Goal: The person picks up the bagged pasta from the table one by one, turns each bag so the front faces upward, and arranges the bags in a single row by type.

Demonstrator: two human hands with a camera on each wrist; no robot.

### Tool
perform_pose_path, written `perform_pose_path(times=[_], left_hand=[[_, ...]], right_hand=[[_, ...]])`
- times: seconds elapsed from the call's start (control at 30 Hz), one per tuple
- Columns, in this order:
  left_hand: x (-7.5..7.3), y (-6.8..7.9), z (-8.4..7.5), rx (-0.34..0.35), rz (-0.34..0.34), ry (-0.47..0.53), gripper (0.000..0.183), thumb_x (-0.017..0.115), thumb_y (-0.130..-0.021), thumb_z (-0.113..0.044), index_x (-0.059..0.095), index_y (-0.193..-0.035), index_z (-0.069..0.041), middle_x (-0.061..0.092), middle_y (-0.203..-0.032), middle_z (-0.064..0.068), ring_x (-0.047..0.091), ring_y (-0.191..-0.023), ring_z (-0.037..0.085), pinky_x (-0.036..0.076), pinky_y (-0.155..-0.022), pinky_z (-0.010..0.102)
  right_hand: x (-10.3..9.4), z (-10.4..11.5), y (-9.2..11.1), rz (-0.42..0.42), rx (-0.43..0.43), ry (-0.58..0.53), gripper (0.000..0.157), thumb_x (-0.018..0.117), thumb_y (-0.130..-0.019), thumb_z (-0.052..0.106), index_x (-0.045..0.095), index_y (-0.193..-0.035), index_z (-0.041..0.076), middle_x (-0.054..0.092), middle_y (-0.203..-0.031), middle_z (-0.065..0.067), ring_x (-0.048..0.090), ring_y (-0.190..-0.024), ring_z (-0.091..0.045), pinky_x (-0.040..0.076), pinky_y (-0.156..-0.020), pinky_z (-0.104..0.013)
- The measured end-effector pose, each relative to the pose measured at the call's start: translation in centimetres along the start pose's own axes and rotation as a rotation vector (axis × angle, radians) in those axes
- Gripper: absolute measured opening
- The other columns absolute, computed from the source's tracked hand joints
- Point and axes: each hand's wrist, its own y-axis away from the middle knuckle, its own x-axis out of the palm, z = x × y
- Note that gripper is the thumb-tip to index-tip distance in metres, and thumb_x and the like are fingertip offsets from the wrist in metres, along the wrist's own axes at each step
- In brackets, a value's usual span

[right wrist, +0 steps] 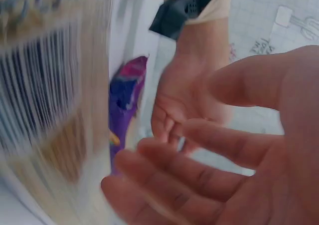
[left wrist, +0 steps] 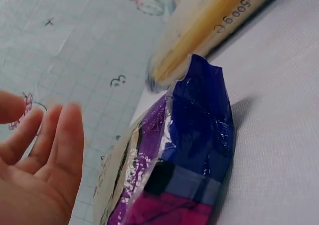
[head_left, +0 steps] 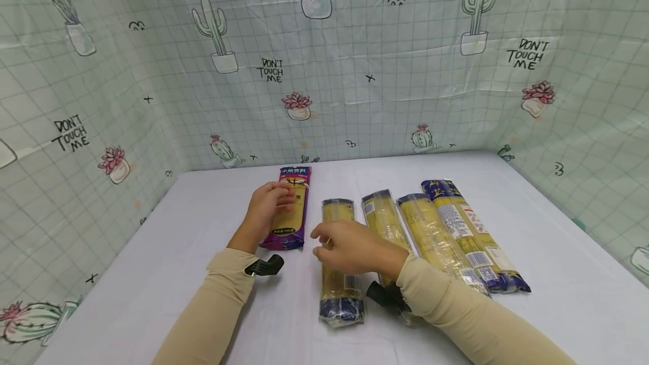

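Observation:
My left hand [head_left: 265, 207] hovers over a purple pack of pasta [head_left: 291, 221] lying at the left; its fingers are loosely bent. In the left wrist view the fingers [left wrist: 70, 150] are apart from the shiny end of that pack [left wrist: 199, 120]. My right hand [head_left: 350, 246] is above a clear pack of spaghetti with dark blue ends [head_left: 341, 283], covering its middle in the head view. Spread, relaxed fingers [right wrist: 164, 180] show in the right wrist view, with nothing between them, beside a pack with a barcode [right wrist: 40, 85].
Right of that pack lie more spaghetti packs: one partly behind the right arm [head_left: 386, 218], another slanting beside it [head_left: 431, 232], and a blue-ended one [head_left: 474, 235] outermost. All lie on a white-covered table [head_left: 203, 207]. A patterned cloth [head_left: 345, 100] hangs behind and at both sides.

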Motion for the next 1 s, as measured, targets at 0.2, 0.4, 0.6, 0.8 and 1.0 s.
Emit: perform_pose_path(times=[0.2,0.4,0.6,0.8,1.0], left_hand=[[0.9,0.4,0.2,-0.019,0.153,-0.12,0.036,0.054,-0.102,-0.013,0.053,-0.131,0.008,0.064,-0.118,0.026,0.071,-0.083,0.019,0.059,-0.074,0.03],[1.7,0.7,0.6,0.016,0.318,-0.236,0.038,0.051,-0.104,-0.012,0.049,-0.133,0.012,0.065,-0.116,0.027,0.071,-0.088,0.023,0.059,-0.081,0.035],[2.4,1.0,1.2,0.051,0.359,-0.325,0.033,0.053,-0.102,-0.01,0.054,-0.128,0.011,0.065,-0.113,0.024,0.07,-0.096,0.031,0.057,-0.086,0.041],[2.8,1.2,1.7,0.075,0.331,-0.45,0.028,0.056,-0.102,-0.012,0.059,-0.123,0.005,0.067,-0.113,0.019,0.07,-0.094,0.028,0.058,-0.082,0.038],[2.9,1.4,1.7,0.107,0.356,-0.536,0.03,0.059,-0.1,-0.013,0.06,-0.124,0.004,0.068,-0.11,0.017,0.071,-0.09,0.028,0.058,-0.08,0.038]], right_hand=[[-1.3,-0.5,0.6,0.058,0.035,0.129,0.041,0.065,-0.097,0.029,0.063,-0.132,0.009,0.067,-0.12,-0.006,0.063,-0.108,-0.021,0.051,-0.091,-0.042],[-1.7,-0.7,0.7,0.166,0.031,0.207,0.048,0.069,-0.093,0.031,0.061,-0.136,0.011,0.064,-0.122,-0.006,0.062,-0.103,-0.018,0.051,-0.09,-0.04],[-1.7,-0.8,1.1,0.249,-0.013,0.287,0.06,0.075,-0.087,0.039,0.059,-0.14,0.016,0.059,-0.132,-0.006,0.06,-0.105,-0.016,0.051,-0.088,-0.037],[-1.6,-0.4,1.8,0.312,-0.049,0.34,0.067,0.078,-0.084,0.045,0.057,-0.143,0.02,0.056,-0.136,-0.003,0.056,-0.115,-0.017,0.05,-0.094,-0.037],[-1.4,0.3,2.2,0.336,-0.062,0.415,0.071,0.077,-0.083,0.051,0.055,-0.145,0.025,0.055,-0.132,-0.001,0.057,-0.113,-0.017,0.05,-0.093,-0.037]])
